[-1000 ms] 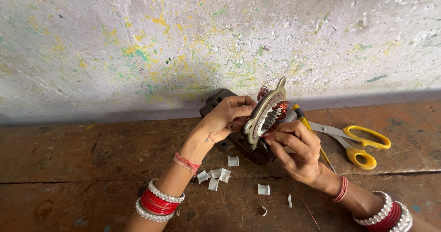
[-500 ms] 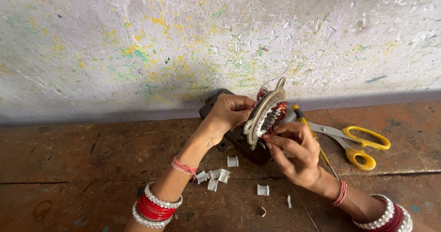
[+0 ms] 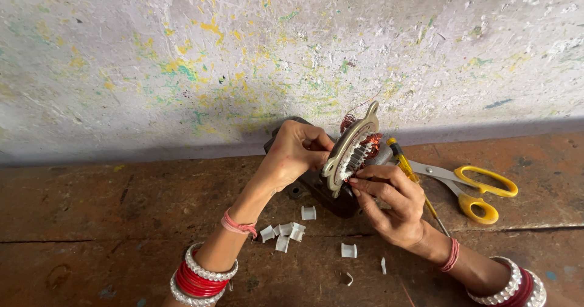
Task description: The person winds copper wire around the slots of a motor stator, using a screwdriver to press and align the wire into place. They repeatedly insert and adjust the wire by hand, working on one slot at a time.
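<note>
The left hand [image 3: 292,155] grips the motor part [image 3: 351,152] from behind; the right hand [image 3: 389,203] pinches its front edge, fingertips together. The part's dark base is mostly hidden between both hands. Scissors [image 3: 471,185] lie just right of the grip. Little has changed since half a second ago.

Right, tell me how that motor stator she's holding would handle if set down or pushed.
The motor stator looks like stacked metal with copper windings, so probably heavy for its size and stiff. Its round rim suggests it could roll or tip on edge. The thin copper wire ends likely bend or snap easily.
</note>
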